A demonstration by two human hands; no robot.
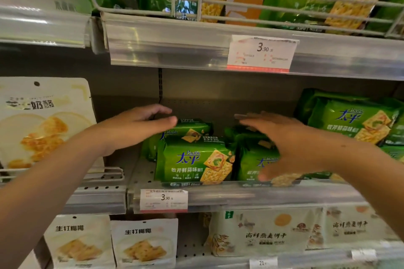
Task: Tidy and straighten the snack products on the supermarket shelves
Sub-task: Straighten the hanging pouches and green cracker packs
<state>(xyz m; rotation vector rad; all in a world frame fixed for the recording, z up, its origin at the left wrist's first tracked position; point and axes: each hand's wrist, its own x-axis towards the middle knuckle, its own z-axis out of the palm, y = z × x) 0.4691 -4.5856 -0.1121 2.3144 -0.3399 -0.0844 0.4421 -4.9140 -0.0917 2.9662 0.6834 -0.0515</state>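
— What sits nearest, at the bottom of the frame?

— Two bare forearms rise from the lower corners. Below them, on the lowest shelf, stand white snack pouches point(144, 243) at lower left and pale biscuit bags point(260, 233) at lower right.

— And the crackers?

— In the middle of the frame, on the middle shelf point(240, 194). A green cracker pack point(193, 162) stands upright at the front edge, face out, with blue lettering and pictured square crackers. A second green pack point(253, 159) stands just beside it on the right, and a rear pack point(188, 130) sits behind and to the left.

— The hands?

— The left hand point(140, 125) hovers over the rear pack, its grip apart, fingers loosely spread; I cannot tell if it touches. The right hand point(290, 146) lies across the second pack, its grip apart too, fingers extended, thumb low at the pack's front.

— What is hard to read?

— The right hand hides most of the second pack's face, and its fingertips are blurred. A stack of green packs point(354, 120) at right is cut off by the frame edge. A white cheese-snack bag point(43, 122) at left is also cropped.

— The surroundings?

— A price tag point(164, 199) reads 3.90 on the clear shelf rail; another tag point(262, 53) hangs above. At the top, a wire fence point(218, 0) holds larger green bags. The grey back panel is perforated.
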